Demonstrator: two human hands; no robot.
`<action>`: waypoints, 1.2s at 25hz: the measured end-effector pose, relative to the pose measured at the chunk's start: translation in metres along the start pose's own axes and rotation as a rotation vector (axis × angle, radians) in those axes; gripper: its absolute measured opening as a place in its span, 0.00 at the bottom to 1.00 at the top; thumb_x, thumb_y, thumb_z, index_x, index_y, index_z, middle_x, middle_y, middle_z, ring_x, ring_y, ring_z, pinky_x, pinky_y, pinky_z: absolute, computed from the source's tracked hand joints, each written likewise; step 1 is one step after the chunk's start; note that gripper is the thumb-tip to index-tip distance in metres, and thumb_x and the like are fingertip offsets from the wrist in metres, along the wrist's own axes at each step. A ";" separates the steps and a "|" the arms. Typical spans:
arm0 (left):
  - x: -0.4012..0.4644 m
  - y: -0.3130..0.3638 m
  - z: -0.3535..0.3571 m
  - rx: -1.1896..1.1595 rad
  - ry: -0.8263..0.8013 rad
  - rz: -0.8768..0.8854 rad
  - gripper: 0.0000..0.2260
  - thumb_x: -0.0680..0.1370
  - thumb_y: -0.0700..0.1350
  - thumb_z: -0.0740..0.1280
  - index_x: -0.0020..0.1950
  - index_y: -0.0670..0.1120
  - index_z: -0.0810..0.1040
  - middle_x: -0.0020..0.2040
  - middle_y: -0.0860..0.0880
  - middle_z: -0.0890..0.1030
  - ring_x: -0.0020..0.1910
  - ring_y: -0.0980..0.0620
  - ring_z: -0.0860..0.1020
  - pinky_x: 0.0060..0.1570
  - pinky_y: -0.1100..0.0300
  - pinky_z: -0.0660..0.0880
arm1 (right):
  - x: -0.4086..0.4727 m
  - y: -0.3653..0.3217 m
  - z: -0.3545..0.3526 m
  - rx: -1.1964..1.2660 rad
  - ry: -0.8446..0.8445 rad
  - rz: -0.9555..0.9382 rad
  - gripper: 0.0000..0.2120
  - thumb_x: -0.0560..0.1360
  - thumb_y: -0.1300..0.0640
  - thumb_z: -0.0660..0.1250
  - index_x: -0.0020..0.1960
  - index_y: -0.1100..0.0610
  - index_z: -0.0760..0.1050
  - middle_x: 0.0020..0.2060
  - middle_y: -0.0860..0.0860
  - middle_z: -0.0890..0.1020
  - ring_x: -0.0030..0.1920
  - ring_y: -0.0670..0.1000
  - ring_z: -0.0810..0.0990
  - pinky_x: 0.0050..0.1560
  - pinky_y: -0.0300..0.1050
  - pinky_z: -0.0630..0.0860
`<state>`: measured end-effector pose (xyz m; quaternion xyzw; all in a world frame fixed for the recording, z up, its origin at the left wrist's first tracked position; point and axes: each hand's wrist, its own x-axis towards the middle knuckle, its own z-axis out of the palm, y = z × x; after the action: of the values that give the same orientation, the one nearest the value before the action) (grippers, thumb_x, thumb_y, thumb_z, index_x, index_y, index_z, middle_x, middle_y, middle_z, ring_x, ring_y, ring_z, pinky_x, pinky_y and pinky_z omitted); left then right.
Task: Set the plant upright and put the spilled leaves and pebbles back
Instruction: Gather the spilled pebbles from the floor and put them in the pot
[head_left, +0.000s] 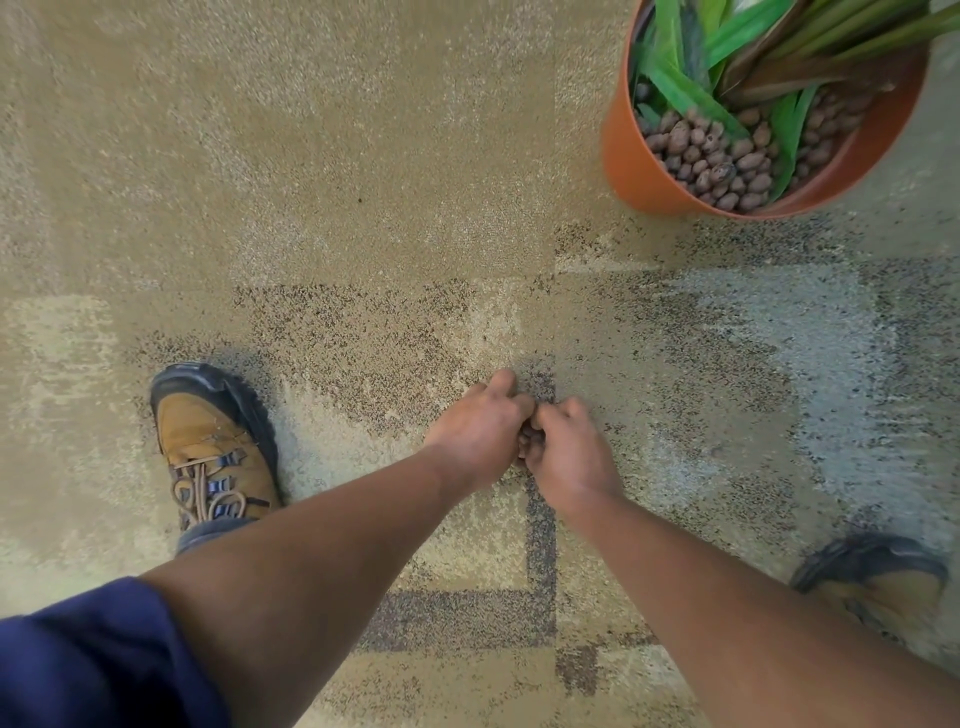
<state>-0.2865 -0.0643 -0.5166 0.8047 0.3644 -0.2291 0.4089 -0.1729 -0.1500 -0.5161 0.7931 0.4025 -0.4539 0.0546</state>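
Note:
The orange plant pot (631, 171) stands upright at the top right, holding green leaves (675, 88) and brown clay pebbles (711, 156). Low over the carpet at the centre, my left hand (475, 428) and my right hand (569, 449) meet, knuckles up and fingers curled inward. A few brown pebbles (525, 441) show in the gap between the two hands. How many each hand holds is hidden under the fingers.
A patterned beige and grey carpet (337, 182) covers the floor. My left tan boot (213, 441) is planted to the left of the hands, and my right boot (878, 582) is at the lower right. No loose pebbles show on the open carpet.

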 end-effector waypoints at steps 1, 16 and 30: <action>0.001 0.000 0.000 0.004 -0.002 -0.004 0.09 0.79 0.45 0.71 0.58 0.51 0.77 0.50 0.52 0.68 0.44 0.53 0.71 0.46 0.59 0.78 | 0.000 0.001 -0.001 -0.018 -0.006 -0.011 0.10 0.79 0.53 0.71 0.58 0.54 0.76 0.55 0.51 0.72 0.47 0.49 0.78 0.54 0.45 0.82; -0.003 0.008 -0.003 0.026 0.003 0.002 0.11 0.80 0.39 0.70 0.61 0.48 0.77 0.55 0.50 0.71 0.51 0.49 0.74 0.51 0.53 0.82 | -0.003 0.025 -0.016 -0.151 -0.020 -0.118 0.07 0.80 0.58 0.70 0.57 0.55 0.78 0.54 0.52 0.77 0.47 0.50 0.77 0.47 0.43 0.81; -0.001 -0.014 -0.017 -0.050 0.060 0.003 0.16 0.81 0.34 0.64 0.64 0.50 0.81 0.62 0.48 0.79 0.59 0.48 0.81 0.55 0.60 0.82 | 0.003 0.049 -0.041 0.068 -0.024 -0.061 0.07 0.77 0.65 0.72 0.46 0.54 0.80 0.40 0.46 0.80 0.40 0.46 0.82 0.42 0.41 0.84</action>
<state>-0.2970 -0.0454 -0.5133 0.8011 0.3811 -0.1951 0.4182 -0.1108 -0.1627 -0.5087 0.7764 0.4100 -0.4782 0.0184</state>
